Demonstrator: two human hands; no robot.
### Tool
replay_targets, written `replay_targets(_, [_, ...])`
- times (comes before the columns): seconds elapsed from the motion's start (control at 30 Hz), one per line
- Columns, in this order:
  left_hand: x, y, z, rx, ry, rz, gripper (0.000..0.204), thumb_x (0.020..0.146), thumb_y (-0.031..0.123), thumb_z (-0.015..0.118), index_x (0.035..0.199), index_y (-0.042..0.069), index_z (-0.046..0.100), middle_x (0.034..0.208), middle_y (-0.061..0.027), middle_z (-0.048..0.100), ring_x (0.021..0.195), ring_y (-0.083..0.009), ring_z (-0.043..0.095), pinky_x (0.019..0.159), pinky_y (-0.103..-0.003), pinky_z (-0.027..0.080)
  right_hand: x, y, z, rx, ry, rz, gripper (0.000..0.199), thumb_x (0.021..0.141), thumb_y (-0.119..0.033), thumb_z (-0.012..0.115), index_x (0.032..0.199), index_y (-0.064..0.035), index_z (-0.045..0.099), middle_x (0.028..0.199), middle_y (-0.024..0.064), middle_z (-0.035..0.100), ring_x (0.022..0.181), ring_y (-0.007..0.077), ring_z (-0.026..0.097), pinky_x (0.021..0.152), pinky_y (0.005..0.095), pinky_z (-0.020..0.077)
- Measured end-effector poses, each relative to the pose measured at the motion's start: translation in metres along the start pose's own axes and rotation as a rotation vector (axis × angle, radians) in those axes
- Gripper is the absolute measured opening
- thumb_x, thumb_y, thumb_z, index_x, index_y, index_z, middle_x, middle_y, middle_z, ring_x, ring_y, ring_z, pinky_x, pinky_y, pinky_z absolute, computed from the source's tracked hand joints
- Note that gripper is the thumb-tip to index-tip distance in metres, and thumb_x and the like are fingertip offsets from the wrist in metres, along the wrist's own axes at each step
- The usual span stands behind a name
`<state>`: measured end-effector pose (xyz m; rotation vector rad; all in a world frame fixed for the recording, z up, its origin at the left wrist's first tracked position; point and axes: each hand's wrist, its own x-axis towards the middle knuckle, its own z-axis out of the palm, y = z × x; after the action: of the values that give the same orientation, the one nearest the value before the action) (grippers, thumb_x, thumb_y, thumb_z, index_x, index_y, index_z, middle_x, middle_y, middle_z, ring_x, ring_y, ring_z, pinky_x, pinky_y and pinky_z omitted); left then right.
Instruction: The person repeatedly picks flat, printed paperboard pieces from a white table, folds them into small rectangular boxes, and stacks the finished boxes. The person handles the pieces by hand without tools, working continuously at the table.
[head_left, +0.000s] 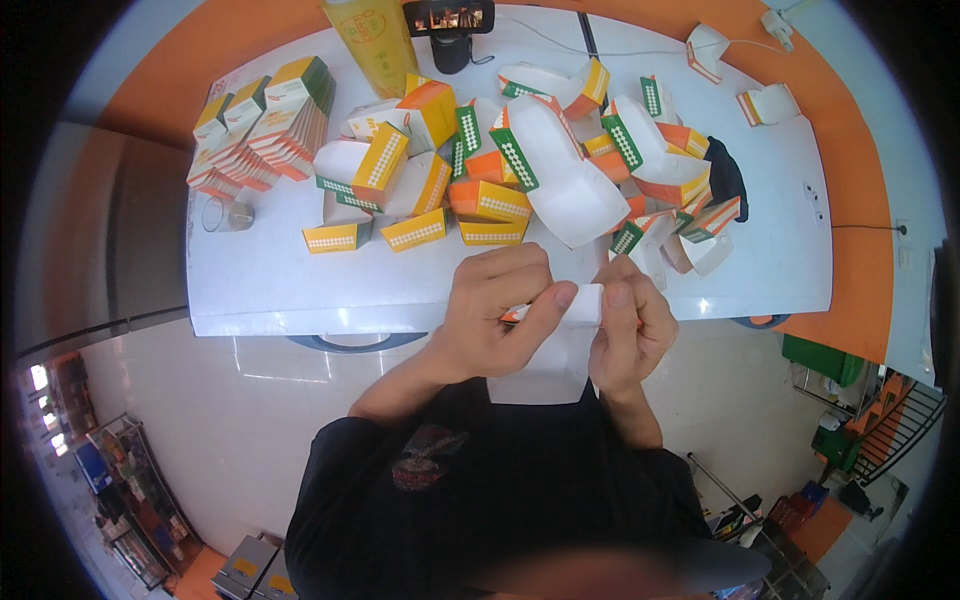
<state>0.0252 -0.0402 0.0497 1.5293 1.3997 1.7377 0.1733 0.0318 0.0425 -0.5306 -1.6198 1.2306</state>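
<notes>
Close in front of my chest, at the table's near edge, a partly folded paper food box [540, 375] is held between both hands. My left hand [505, 310] is closed on its left side, thumb laid along a folded edge. On the right side, my right hand [635, 325] pinches the white flap between thumb and fingers. The box's white inner face hangs down toward my shirt; much of its outside is hidden by my hands. Just beyond lies a heap of folded open boxes [490, 200] in yellow, orange and green, including a large white-lined one [565, 170].
Stacks of flat box blanks [275, 130] stand at the far left of the white table [270, 290], near a clear glass [227, 215]. A yellow bag [370, 45] and a phone on a stand [450, 30] are at the back. A black cloth [728, 180] lies right.
</notes>
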Motion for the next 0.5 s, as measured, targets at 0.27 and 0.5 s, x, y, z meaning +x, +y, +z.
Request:
replay_targets(0.27, [0.0016, -0.0058, 0.0009, -0.041, -0.055, 0.038, 0.025, 0.089, 0.002, 0.066, 0.069, -0.003, 0.052, 0.062, -0.0091, 0.043, 0.056, -0.0231, 0.043, 0.053, -0.037, 0.032, 0.0016, 0.0, -0.0063, -0.06, -0.009, -0.053, 0.029, 0.091, -0.002, 0.064, 0.065, 0.0002, 0.051, 0.062, 0.0095, 0.056, 0.056, 0.013, 0.047, 0.053, 0.0279, 0.0313])
replay_targets(0.5, [0.0007, -0.0029, 0.0037, -0.1, 0.096, -0.081, 0.025, 0.095, 0.004, 0.063, 0.074, -0.006, 0.056, 0.066, -0.01, 0.054, 0.062, -0.0177, 0.05, 0.059, -0.031, 0.038, 0.0007, 0.0044, -0.0055, 0.004, -0.02, -0.077, 0.017, 0.091, -0.005, 0.067, 0.078, 0.0057, 0.065, 0.07, 0.0106, 0.06, 0.061, 0.0167, 0.053, 0.056, 0.0288, 0.0375])
